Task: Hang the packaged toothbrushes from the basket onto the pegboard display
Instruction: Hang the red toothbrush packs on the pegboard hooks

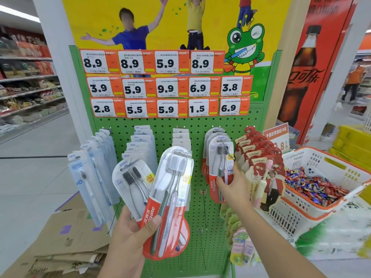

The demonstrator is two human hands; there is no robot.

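2 Colgate packs (pixel 160 197) are fanned in the left hand (pixel 132 233), thumb clamped across them, low before the green pegboard (pixel 200 123). On the board's right half, the right hand (pixel 233 184) pinches the front pack (pixel 218 169) of a row already on its hook (pixel 225 147), apparently seating it. Next likely calls for threading another pack's hanger hole over that hook tip. Bare hooks (pixel 203 197) below leave room; the canban cards (pixel 259 155) crowd the right side. I cannot place the source basket.
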